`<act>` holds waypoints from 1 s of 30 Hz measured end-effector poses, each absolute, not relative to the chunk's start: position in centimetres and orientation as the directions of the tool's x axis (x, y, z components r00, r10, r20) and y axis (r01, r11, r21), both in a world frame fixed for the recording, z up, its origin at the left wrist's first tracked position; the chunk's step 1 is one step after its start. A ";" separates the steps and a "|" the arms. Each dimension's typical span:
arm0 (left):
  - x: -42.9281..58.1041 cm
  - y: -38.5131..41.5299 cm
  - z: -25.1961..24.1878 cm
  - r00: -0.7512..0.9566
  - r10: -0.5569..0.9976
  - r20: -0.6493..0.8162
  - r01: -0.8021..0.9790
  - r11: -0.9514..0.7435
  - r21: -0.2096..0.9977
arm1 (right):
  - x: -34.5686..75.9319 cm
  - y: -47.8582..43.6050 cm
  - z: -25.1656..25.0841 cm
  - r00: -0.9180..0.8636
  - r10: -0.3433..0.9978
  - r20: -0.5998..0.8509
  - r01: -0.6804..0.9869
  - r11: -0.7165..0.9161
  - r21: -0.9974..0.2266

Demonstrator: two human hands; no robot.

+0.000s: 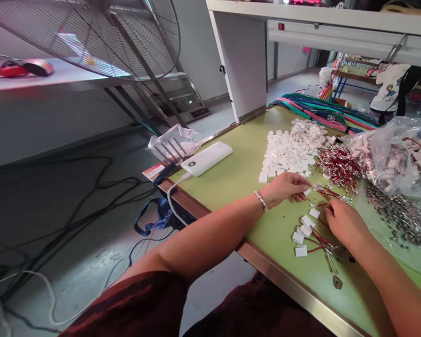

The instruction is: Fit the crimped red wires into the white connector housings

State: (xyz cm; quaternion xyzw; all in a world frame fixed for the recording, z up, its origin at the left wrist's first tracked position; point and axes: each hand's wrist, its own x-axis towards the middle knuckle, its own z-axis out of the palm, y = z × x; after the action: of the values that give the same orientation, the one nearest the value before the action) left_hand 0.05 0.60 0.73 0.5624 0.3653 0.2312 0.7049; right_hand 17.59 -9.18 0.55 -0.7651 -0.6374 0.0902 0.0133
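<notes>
My left hand (286,187) rests on the green table (238,178) with its fingers curled, pinching a small white plastic connector (307,191) at the near edge of a heap of white connectors (291,150). My right hand (342,219) lies just right of it, fingers closed on thin red wires with metal ends (331,193). Before both hands lie several connectors with red wires fitted (307,234).
A pile of red terminal wires (338,164), a clear bag of parts (400,154), small metal pieces (402,215) and coloured cable bundles (323,110) fill the right. A white power bank (206,158) lies left. A large fan (101,37) and floor cables (73,210) are beyond the table edge.
</notes>
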 end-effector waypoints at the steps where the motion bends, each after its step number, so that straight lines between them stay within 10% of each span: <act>1: 0.0 0.6 0.7 0.623 0.735 -0.266 0.074 0.284 0.956 | 17.7 -9.2 0.7 0.188 0.978 -0.085 0.965 -0.200 -0.167; 8: 0.1 0.9 0.3 0.691 0.650 -0.316 -0.016 0.451 0.892 | 18.1 -9.8 0.9 0.139 0.990 0.011 0.757 -0.099 -0.645; 18: -0.2 0.7 0.4 0.720 0.641 -0.266 -0.062 0.441 0.896 | 16.7 -10.6 1.3 0.007 1.000 0.001 0.707 -0.004 -0.707; 30: -0.5 0.5 0.5 0.786 0.591 -0.178 -0.066 0.368 0.928 | 16.5 -10.9 1.8 0.006 0.950 -0.311 0.304 -0.298 -0.905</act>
State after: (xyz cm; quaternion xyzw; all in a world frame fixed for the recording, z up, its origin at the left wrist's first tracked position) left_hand -0.53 0.52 0.48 0.5222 0.2515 0.2086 0.7877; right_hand 16.54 -10.87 1.82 -0.6316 -0.4966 0.5002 0.3229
